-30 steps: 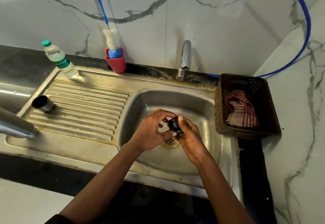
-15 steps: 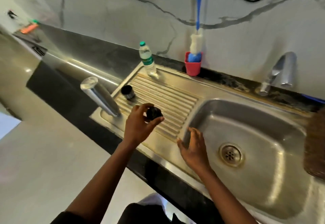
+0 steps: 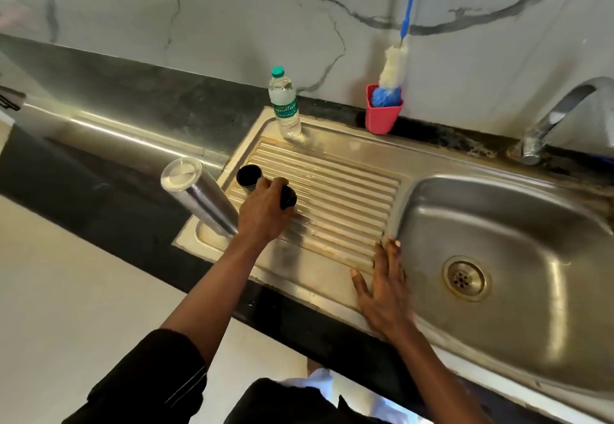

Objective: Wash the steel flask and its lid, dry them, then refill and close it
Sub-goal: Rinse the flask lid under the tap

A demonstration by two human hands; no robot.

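Tall steel flask [image 3: 202,202] stands mouth-down on the ribbed steel drainboard [image 3: 335,191], round black lid [image 3: 288,197] held beside it.
The flask's long axis leans up-left, base uppermost, at the drainboard's near-left corner. The right hand [image 3: 385,294] lies flat, fingers spread, on the front rim. The left hand [image 3: 265,214] curls round the lid, beside a small steel cup [image 3: 248,176].

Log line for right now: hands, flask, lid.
left hand: grips black lid at drainboard | right hand: flat on drainboard's front edge | steel flask: stands on drainboard corner
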